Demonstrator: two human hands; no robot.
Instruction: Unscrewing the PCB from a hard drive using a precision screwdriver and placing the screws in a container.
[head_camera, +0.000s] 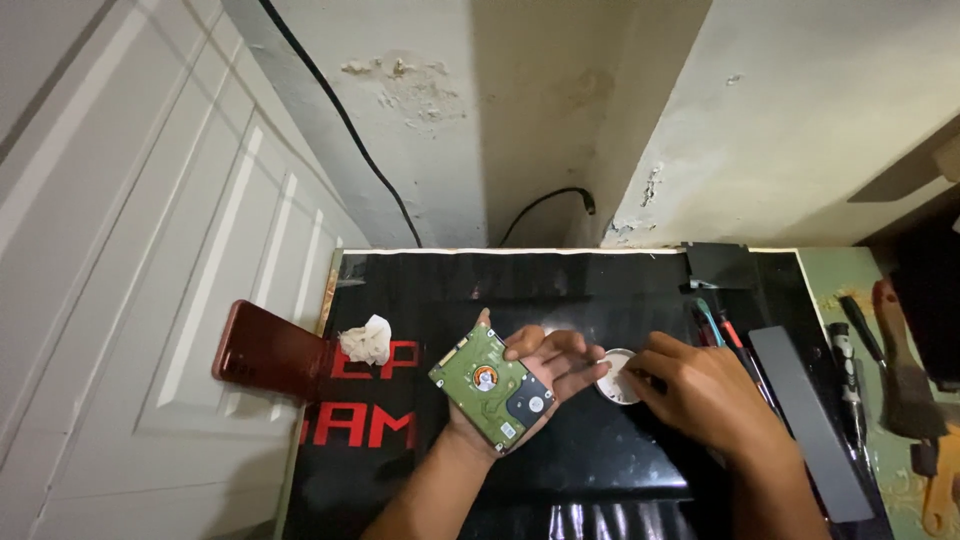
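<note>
From the head camera, looking down: the left hand (520, 365) is lying palm-up over the black work mat (600, 460), cradling a small hard drive (492, 386) with its green circuit board facing up; the thumb is hooking over the drive's far edge and the fingers are spreading loosely underneath it. The drive is sitting tilted, one corner pointing toward the person.

The right hand (700, 390) is resting just beside it, fingertips pinching at a small round white dish (619, 377) that is touching the mat between the two hands.

Near the mat's left edge a crumpled white tissue (367, 340) is lying, and a red phone (268, 352) is overhanging that edge. Along the right edge, a grey flat bar (808, 420) and several screwdrivers (850, 370) are crowding the side. The near middle of the mat is giving the hands room. The back edge is butting against the wall (560, 110).
</note>
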